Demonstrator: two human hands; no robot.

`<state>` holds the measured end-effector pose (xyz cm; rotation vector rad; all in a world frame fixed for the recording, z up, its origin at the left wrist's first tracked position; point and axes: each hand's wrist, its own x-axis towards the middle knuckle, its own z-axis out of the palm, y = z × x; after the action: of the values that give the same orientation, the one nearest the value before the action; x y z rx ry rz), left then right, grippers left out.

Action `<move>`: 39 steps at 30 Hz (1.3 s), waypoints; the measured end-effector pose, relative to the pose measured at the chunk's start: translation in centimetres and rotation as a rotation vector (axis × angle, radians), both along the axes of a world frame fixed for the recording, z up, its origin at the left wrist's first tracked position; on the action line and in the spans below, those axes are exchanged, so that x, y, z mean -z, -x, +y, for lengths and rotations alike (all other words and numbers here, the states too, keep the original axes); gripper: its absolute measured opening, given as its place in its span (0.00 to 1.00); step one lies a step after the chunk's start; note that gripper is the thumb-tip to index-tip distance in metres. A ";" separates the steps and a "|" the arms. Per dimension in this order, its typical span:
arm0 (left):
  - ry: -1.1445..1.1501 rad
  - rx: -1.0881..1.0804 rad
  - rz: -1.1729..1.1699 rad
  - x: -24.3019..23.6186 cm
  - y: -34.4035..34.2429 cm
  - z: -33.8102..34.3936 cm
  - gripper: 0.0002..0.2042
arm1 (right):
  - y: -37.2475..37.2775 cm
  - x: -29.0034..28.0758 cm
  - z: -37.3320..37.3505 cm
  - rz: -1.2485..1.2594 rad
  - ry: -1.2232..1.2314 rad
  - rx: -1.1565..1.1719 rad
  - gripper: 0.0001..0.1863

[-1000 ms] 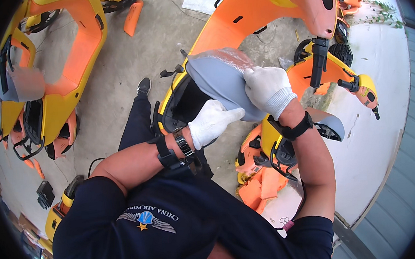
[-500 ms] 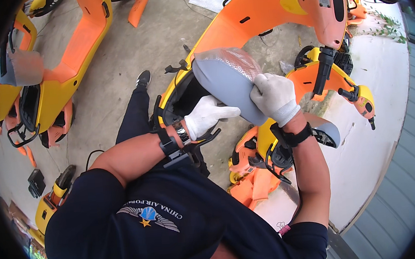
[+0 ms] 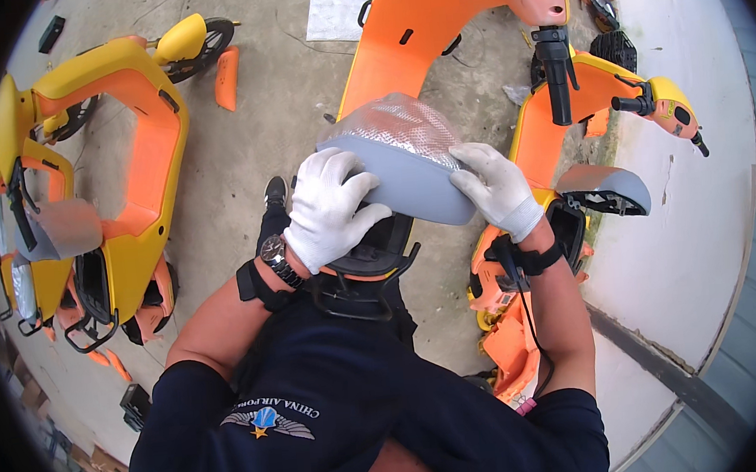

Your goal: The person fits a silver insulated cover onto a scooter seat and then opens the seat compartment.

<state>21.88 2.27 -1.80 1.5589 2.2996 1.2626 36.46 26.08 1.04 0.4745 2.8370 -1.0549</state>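
Head view, centre: left hand's (image 3: pixel 331 206) grip is spread against the grey scooter saddle (image 3: pixel 404 170), right hand's (image 3: pixel 497 189) apparently pinching its edge; uneven support could tip it.

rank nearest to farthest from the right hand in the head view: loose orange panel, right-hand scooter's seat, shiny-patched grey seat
1. Shiny-patched grey seat, touching the right hand
2. Right-hand scooter's seat, to that hand's right
3. Loose orange panel, toward the upper left

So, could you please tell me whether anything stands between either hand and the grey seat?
Nothing visible but white gloves; the left hand touches the grey seat at left, the right hand at right.
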 end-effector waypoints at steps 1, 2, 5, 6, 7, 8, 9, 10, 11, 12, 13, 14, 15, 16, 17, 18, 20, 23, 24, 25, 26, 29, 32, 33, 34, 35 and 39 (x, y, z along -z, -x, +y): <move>-0.019 0.035 -0.017 -0.1 0.0 -0.1 0.22 | -0.6 0.3 -0.3 0.006 -0.030 -0.007 0.20; 0.000 0.073 -0.030 -0.3 0.0 -0.1 0.24 | -1.0 0.5 -0.8 0.007 -0.031 -0.010 0.21; 0.135 0.262 0.070 -1.4 0.2 -0.6 0.35 | -2.0 2.1 -2.6 0.085 0.058 -0.055 0.23; 0.241 0.350 0.083 -1.6 0.1 -0.9 0.39 | -2.5 3.2 -2.8 0.095 0.047 -0.113 0.24; 0.311 0.427 0.139 -1.2 -0.2 -1.4 0.42 | -3.0 4.4 -3.2 0.050 0.102 -0.152 0.26; 0.342 0.509 0.143 -0.8 -0.5 -2.0 0.42 | -3.1 5.7 -3.8 -0.008 0.076 -0.200 0.28; 0.373 0.590 0.146 0.0 -0.7 -2.6 0.43 | -3.0 7.3 -4.6 -0.067 0.050 -0.249 0.30; 0.374 0.628 0.114 1.8 -0.9 -3.6 0.44 | -2.9 9.8 -5.6 -0.125 -0.052 -0.306 0.33; 0.389 0.678 0.112 3.0 -1.3 -4.1 0.45 | -2.7 11.8 -5.7 -0.120 -0.047 -0.296 0.33; 0.413 0.702 0.140 3.8 -2.1 -4.5 0.45 | -2.1 13.6 -5.2 -0.183 -0.152 -0.243 0.34; 0.444 0.731 0.161 4.6 -2.8 -5.0 0.44 | -1.5 15.3 -4.8 -0.251 -0.246 -0.188 0.35; 0.435 0.737 0.165 5.5 -3.4 -5.1 0.44 | -0.8 16.3 -3.9 -0.223 -0.195 -0.106 0.37; 0.452 0.759 0.166 6.0 -4.1 -5.5 0.44 | -0.8 17.0 -3.9 -0.221 -0.175 -0.087 0.37; 0.449 0.735 0.183 6.6 -4.5 -5.7 0.43 | 0.1 17.2 -3.7 -0.261 -0.220 -0.093 0.37; 0.452 0.707 0.187 6.9 -4.8 -6.4 0.42 | 0.9 16.4 -4.4 -0.309 -0.254 -0.109 0.38; 0.475 0.690 0.178 7.2 -4.9 -6.9 0.41 | 1.2 15.4 -5.2 -0.302 -0.257 -0.118 0.37; 0.475 0.679 0.173 7.3 -4.9 -7.0 0.40 | 0.7 12.0 -7.4 -0.250 -0.169 -0.263 0.36; 0.472 0.687 0.159 6.9 -4.7 -6.6 0.40 | -0.6 13.3 -8.7 -0.154 -0.077 -0.386 0.34; 0.473 0.686 0.156 6.7 -4.5 -6.4 0.39 | 0.2 14.9 -7.6 -0.120 -0.160 -0.313 0.34; 0.471 0.689 0.164 6.8 -4.4 -5.8 0.39 | 1.2 16.1 -5.8 -0.079 -0.250 -0.246 0.33; 0.479 0.686 0.149 6.7 -4.4 -5.8 0.39 | 2.2 16.6 -5.0 -0.094 -0.184 -0.155 0.33; 0.482 0.660 0.139 6.3 -3.9 -5.9 0.39 | 4.0 15.4 -5.5 -0.161 -0.273 -0.174 0.34; 0.437 0.549 0.104 5.0 -3.1 -5.4 0.43 | 1.9 12.9 -7.4 -0.118 -0.059 -0.454 0.33; 0.438 0.565 0.108 4.7 -2.7 -4.7 0.43 | 0.9 12.8 -7.2 -0.060 -0.040 -0.520 0.33; 0.470 0.550 0.086 4.0 -2.5 -4.1 0.44 | 1.1 13.4 -5.4 -0.062 -0.031 -0.503 0.33; 0.499 0.543 0.059 3.5 -2.6 -3.6 0.44 | 1.8 14.6 -2.3 -0.202 -0.126 -0.326 0.32; 0.454 0.477 0.050 2.7 -1.4 -2.6 0.48 | 2.7 14.2 1.4 -0.263 -0.099 -0.063 0.31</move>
<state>23.23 -0.28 -4.54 1.8088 1.8827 0.5489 33.77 27.43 -13.18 0.4874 2.6594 -0.7803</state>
